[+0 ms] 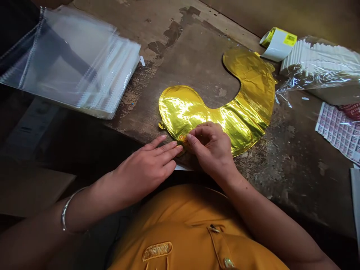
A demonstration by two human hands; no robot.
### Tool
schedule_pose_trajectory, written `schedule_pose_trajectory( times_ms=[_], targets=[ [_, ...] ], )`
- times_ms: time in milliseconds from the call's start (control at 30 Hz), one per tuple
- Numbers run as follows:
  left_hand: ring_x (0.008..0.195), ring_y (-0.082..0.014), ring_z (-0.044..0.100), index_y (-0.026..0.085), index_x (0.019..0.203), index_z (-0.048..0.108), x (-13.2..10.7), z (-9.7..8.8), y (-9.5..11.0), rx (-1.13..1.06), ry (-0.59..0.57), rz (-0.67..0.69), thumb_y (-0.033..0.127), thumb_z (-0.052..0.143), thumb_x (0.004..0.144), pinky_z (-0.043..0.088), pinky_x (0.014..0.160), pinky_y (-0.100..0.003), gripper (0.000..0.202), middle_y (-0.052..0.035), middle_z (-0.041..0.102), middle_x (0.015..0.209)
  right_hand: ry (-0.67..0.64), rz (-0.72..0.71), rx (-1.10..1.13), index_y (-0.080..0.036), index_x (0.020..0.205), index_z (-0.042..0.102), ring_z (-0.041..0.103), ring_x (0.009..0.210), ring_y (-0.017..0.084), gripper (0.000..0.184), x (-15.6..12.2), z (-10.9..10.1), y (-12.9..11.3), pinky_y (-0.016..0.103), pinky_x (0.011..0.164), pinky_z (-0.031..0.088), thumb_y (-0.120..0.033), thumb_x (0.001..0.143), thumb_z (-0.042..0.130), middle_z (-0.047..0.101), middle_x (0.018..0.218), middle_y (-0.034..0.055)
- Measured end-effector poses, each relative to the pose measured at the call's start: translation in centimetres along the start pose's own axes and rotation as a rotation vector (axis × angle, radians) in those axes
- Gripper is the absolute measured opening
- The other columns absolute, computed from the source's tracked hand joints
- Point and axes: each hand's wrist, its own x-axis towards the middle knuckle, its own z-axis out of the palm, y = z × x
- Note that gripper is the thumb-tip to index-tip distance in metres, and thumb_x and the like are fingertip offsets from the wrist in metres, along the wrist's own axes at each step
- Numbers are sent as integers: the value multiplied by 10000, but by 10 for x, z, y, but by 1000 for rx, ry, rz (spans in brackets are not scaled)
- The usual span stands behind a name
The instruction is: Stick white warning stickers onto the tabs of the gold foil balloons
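I'm in what looks like a packing workshop: on my scuffed work surface (197, 56), clear plastic bags (81, 56) lie stacked at the left edge, wrapped white sticks (323, 62) near the back edge, a printed sheet (337, 129) farther right.
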Motion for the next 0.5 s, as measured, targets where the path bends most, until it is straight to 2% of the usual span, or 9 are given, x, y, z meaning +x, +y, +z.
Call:
schedule_pose_trajectory(
  times_ms=[500],
  targets=[
    [1225,-247,565,110,878,679,3,0,-1,-26,23,3,98,419,920,363,1132,-454,264,-137,629,1274,-11,5,-8,-195,715,661,559,797,169,92,-4,6,0,327,729,450,-228,795,630,618,776,20]
  ],
)
